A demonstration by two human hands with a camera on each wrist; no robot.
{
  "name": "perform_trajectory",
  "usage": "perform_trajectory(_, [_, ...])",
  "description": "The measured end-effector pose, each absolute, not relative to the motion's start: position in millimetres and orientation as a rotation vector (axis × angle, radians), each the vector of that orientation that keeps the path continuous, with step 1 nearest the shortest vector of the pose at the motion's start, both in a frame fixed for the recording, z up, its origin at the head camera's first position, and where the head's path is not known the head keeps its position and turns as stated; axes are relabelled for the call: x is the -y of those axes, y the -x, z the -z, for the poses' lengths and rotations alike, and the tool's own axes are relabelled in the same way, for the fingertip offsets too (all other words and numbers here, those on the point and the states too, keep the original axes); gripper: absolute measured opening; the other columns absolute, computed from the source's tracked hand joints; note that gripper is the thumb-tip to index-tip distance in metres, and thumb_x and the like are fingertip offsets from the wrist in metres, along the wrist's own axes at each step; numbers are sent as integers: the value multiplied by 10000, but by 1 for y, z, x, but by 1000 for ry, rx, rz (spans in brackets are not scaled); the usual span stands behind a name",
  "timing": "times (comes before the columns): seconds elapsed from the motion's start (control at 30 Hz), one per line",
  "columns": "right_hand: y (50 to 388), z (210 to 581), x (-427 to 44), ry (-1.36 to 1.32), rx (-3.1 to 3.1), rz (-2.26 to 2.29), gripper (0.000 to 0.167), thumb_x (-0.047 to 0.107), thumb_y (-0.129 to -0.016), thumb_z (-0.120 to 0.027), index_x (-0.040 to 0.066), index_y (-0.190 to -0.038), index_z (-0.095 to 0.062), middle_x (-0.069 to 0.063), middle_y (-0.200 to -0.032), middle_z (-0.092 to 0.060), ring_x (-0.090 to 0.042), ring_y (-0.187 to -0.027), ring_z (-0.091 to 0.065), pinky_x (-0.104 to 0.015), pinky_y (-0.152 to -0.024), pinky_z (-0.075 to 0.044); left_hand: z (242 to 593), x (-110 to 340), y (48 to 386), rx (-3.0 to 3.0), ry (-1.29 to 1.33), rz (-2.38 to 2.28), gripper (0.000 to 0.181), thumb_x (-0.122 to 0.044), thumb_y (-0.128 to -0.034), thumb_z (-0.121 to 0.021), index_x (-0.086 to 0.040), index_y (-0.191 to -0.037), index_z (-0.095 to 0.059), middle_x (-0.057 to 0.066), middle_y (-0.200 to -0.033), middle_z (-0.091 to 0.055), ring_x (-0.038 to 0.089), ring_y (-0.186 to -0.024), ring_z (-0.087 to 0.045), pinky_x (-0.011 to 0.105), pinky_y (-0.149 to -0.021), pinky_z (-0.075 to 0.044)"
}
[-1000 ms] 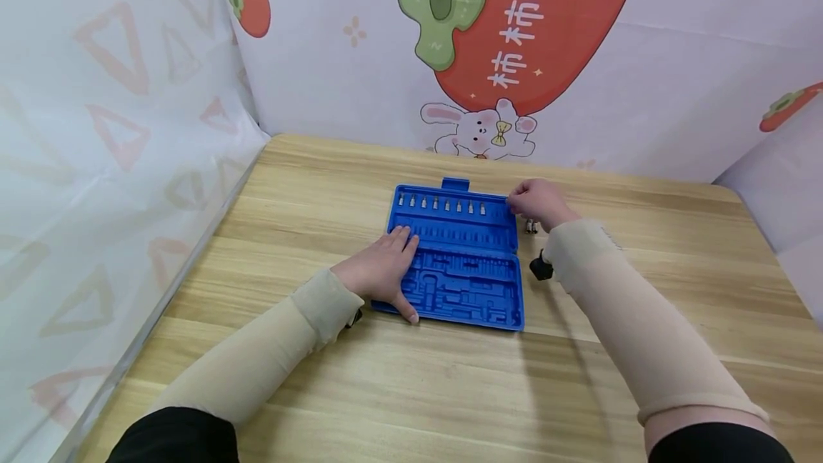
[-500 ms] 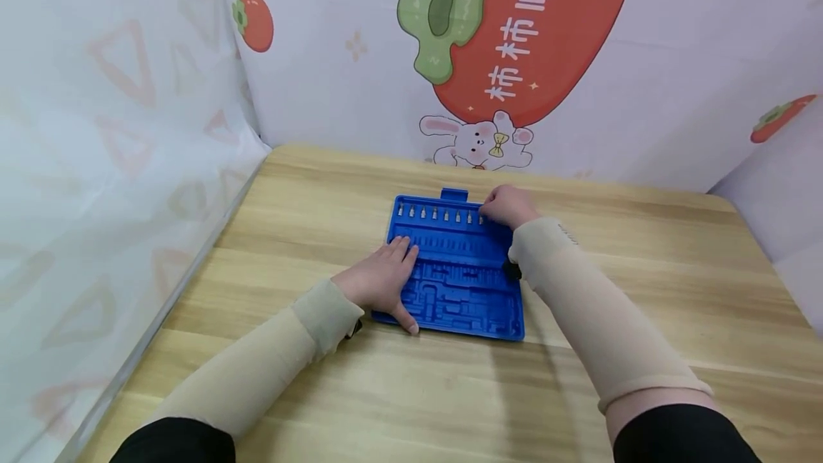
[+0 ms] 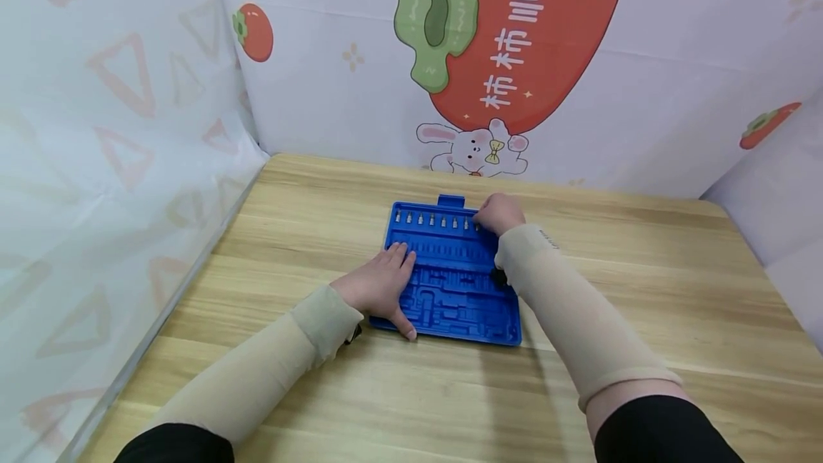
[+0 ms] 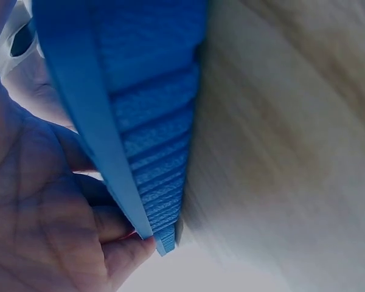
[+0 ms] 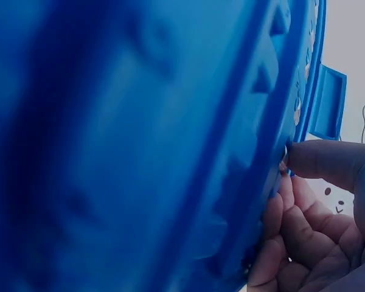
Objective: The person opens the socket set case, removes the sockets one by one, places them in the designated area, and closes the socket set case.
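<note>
Bench point(image 3: 424, 399): pale wood
Left grip point(image 3: 379, 282): laid wide on the left side of the case point(image 3: 477, 320)
Right grip point(image 3: 501, 214): nearer the bit point(image 5: 285, 160), narrow, pinching it
Bit: right end of the row point(image 3: 432, 221), long axis near-to-far, seating unclear

An unfolded case point(image 3: 459, 338) lies on a table point(image 3: 411, 399), with cloth point(image 3: 321, 102) behind the table and along both its sides. In the case's far half, small bits point(image 3: 432, 221) stand in a left-to-right row, just before the latch tab point(image 3: 451, 201). The left hand point(image 3: 379, 282) lies across the case's left edge; the right hand point(image 3: 500, 213) is at the row's right end.
</note>
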State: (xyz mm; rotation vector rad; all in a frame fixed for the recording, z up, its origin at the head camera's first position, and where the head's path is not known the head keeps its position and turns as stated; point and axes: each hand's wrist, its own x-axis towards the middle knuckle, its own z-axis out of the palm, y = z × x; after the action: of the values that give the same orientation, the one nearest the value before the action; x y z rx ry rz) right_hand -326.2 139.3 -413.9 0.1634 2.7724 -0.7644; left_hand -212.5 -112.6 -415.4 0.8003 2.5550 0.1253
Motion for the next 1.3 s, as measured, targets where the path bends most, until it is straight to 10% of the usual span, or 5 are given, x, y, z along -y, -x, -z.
perform_trajectory(0.63, [318,415,-133,-239,-2778,839,368,194,-1022,-603,81,-673,-566,-16,-597,-482,-244,-653,-557,-349,-664,-438,411,111,213,-2556,-798,-72,1408,-745,-667,-841,44,-1626,-177,255,-1688,-114,395,-1562,-75,486,-1248,-127])
perform_trajectory(1.3, [323,403,-136,-167,-2906,988,215,152,-1038,-564,-26,-1129,-644,-192,-1084,-641,-333,-967,-573,-456,-900,-523,412,111,213,-2561,-810,-81,1403,-742,-667,-843,35,-1629,-181,253,-1688,-117,389,-1563,-82,478,-1248,-141])
